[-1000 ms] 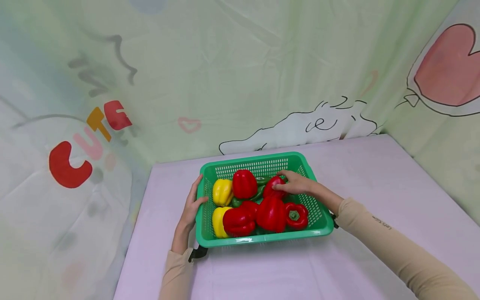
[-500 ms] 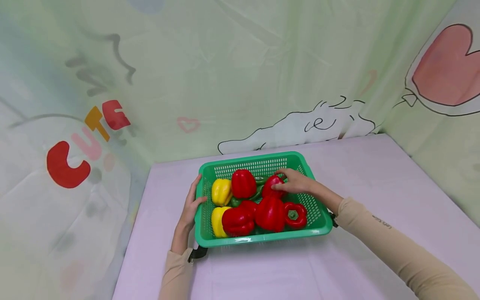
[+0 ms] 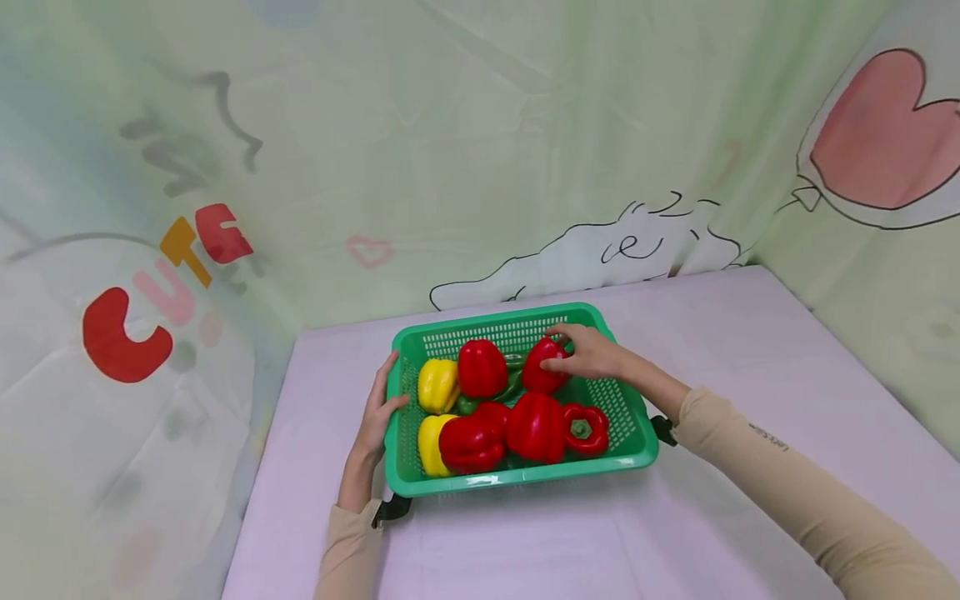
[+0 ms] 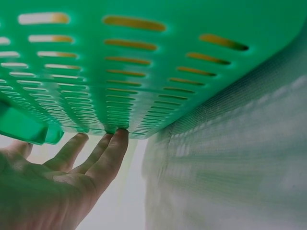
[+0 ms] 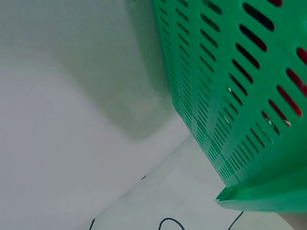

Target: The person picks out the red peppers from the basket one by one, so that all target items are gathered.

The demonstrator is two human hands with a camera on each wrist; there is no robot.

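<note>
Lilac worktop (image 3: 735, 358) under green plastic basket (image 3: 525, 477). Red bell pepper (image 3: 539, 375) inside, between thumb and fingertips of right grip (image 3: 591, 352), pinched; left grip (image 3: 377, 419) spread, touching basket's side.

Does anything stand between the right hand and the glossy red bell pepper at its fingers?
Nothing visible does: the right hand grips that glossy red bell pepper directly, inside the perforated green plastic basket.
</note>
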